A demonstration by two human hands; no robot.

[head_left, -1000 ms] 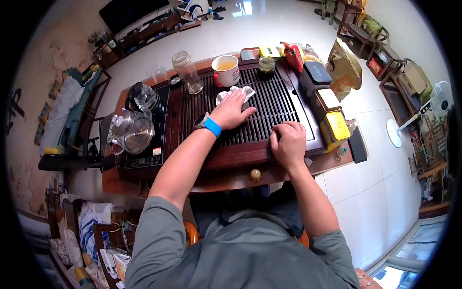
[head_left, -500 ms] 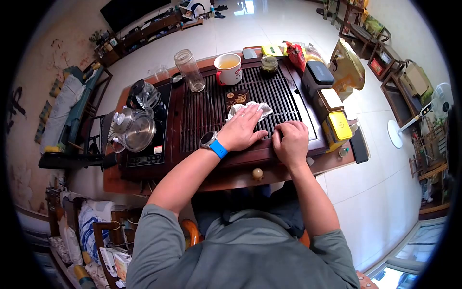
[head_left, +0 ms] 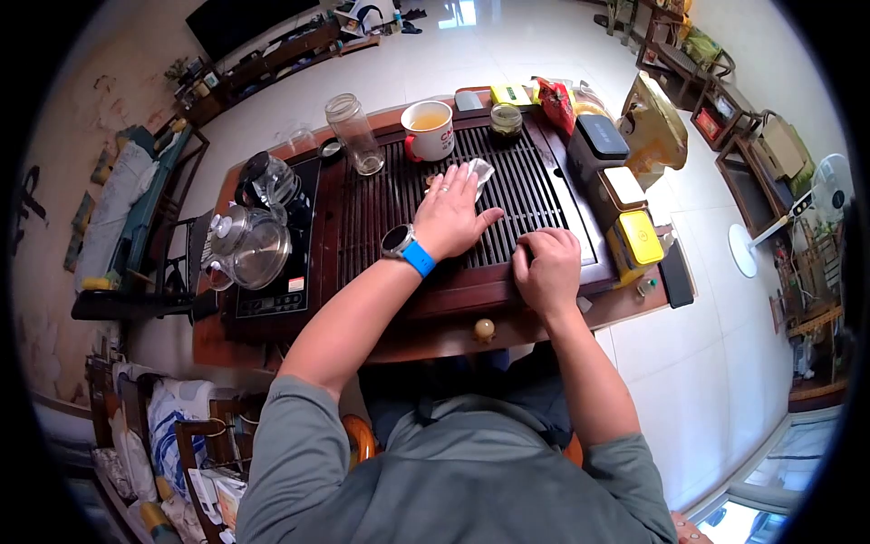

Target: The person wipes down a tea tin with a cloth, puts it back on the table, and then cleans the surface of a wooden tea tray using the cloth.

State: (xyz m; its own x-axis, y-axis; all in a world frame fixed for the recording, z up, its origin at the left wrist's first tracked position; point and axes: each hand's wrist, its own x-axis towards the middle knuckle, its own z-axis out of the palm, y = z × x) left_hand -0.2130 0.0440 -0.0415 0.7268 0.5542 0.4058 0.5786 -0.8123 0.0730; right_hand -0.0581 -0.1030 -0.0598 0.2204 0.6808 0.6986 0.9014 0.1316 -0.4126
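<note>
My left hand [head_left: 447,218], with a watch on a blue strap [head_left: 410,250] at its wrist, lies flat with fingers stretched out. It presses on a crumpled white cloth or tissue [head_left: 484,172], mostly covered by the fingers, on the dark slatted tea tray [head_left: 535,195]. My right hand [head_left: 550,267] rests curled into a loose fist at the tray's near right edge; nothing shows in it. Just beyond my left fingers stands a white mug [head_left: 430,136] with a red handle and yellowish liquid. A tall glass jar [head_left: 358,136] is left of it, a small jar with dark contents [head_left: 506,124] right.
At the left, a glass kettle [head_left: 252,254] and a second glass pot [head_left: 270,181] stand by a black hot plate [head_left: 299,245]. On the right are a dark canister [head_left: 598,143], a yellow tin [head_left: 636,240] and a gold bag [head_left: 654,131]. A small round knob [head_left: 485,329] sits near the front edge.
My left hand has slid away from me and slightly left across the slats, taking the white cloth with it. My right hand has stayed in place.
</note>
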